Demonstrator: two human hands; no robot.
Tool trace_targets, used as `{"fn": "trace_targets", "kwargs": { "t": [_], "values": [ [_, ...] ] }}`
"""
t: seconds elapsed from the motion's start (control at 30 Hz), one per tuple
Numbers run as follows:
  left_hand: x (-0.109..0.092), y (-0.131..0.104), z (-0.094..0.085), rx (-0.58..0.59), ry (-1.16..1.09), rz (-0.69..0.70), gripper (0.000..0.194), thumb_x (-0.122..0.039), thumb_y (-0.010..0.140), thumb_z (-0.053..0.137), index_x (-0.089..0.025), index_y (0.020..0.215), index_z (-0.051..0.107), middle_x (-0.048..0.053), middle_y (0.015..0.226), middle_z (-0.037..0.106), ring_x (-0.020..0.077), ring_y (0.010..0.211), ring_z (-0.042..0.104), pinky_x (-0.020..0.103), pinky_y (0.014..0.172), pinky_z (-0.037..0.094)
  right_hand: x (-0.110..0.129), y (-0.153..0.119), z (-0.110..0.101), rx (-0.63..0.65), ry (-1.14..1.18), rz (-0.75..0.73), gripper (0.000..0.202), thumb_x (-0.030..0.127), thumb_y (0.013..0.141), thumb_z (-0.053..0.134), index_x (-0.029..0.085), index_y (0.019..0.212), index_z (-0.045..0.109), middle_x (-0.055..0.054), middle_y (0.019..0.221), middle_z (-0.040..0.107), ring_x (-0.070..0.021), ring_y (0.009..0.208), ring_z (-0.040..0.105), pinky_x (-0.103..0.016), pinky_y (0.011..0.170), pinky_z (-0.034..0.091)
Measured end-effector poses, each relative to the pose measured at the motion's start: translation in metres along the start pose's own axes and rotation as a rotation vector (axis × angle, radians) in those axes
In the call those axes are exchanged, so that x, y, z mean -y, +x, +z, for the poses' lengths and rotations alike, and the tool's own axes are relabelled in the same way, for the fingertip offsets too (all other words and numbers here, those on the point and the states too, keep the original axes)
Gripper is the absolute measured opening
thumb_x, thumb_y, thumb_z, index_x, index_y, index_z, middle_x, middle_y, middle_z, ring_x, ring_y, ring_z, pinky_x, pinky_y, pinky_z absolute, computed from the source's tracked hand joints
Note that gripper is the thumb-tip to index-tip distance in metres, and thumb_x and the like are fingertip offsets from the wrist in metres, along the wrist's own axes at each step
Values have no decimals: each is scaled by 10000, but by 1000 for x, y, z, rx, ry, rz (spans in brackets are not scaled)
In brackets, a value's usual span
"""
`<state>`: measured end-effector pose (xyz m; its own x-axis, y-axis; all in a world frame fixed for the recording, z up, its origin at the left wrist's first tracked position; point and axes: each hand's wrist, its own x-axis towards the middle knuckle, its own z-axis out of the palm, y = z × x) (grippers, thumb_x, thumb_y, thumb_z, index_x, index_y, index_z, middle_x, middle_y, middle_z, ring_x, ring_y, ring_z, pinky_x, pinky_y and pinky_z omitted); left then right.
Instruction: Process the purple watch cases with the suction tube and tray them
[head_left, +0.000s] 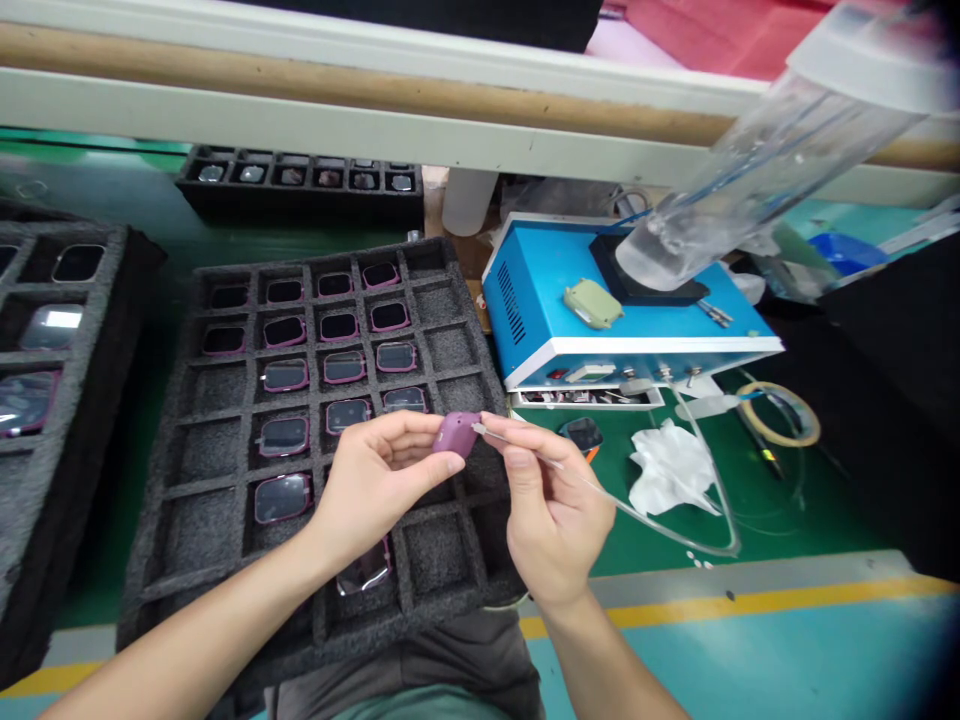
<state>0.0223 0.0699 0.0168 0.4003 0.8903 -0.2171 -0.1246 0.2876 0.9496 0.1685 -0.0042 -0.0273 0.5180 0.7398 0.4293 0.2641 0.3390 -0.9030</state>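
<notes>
My left hand [382,470] pinches a purple smartwatch case [456,434] by its edge, between thumb and fingers, above the foam tray [427,560]. Closed around a thin clear tube [652,522], my right hand [559,495] brings the tube's pale tip [480,429] to the case's right side. Whether the tip touches the case or goes into an opening, I cannot tell. The tube loops away to the right and up towards the front of a blue box-shaped machine [540,330]. In the tray's compartments lie several purple-framed watch pieces, such as one watch piece [283,497] beside my left wrist.
Another foam tray [112,290] stands at the left, a third tray [300,200] at the back. On the machine sit a green watch case [592,303] and a tilted clear cylinder [750,170]. Crumpled white tissue [671,468] and a tape roll [780,413] lie at the right.
</notes>
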Motion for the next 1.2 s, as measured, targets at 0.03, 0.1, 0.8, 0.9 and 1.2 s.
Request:
{"fn": "trace_targets", "kwargs": {
  "t": [0.03, 0.1, 0.8, 0.9, 1.2],
  "values": [
    [0, 0, 0, 1, -3, 2, 281, -180, 669, 967, -158, 920, 843, 58, 906, 869, 209, 836, 845, 254, 812, 686, 0, 0, 0, -1, -1, 0, 156, 177, 1028, 647, 248, 1079, 776, -38, 1122, 839, -189, 1067, 810, -360, 972, 678],
    [0, 0, 0, 1, -1, 6, 276, -170, 669, 965, -163, 917, 844, 49, 901, 869, 195, 828, 843, 229, 801, 679, 0, 0, 0, -1, -3, 3, 155, 179, 1029, 645, 244, 1076, 777, -46, 1121, 838, -195, 1061, 812, -371, 966, 683],
    [-4, 1, -1, 12, 61, 77, 241, -186, 696, 949, -189, 922, 867, 49, 913, 869, 191, 833, 847, 193, 794, 668, 0, 2, 3, 25, 87, 31, 158, 198, 1033, 639, 256, 1085, 777, -69, 1160, 817, -206, 1120, 787, -371, 953, 687],
    [-5, 2, -1, 3, 84, 78, 241, -202, 690, 952, -185, 914, 863, 58, 921, 869, 194, 824, 847, 194, 791, 669, -1, 3, 3, 33, 77, 20, 157, 198, 1033, 639, 259, 1081, 775, -66, 1160, 816, -203, 1110, 784, -376, 968, 677],
    [-5, 4, -1, -32, 147, 70, 289, -266, 656, 965, -168, 903, 851, 69, 898, 866, 209, 799, 846, 213, 782, 677, -1, 6, 4, 48, 105, 20, 183, 196, 1040, 623, 280, 1109, 770, -49, 1163, 806, -190, 1110, 773, -345, 956, 669]
  ]
}}
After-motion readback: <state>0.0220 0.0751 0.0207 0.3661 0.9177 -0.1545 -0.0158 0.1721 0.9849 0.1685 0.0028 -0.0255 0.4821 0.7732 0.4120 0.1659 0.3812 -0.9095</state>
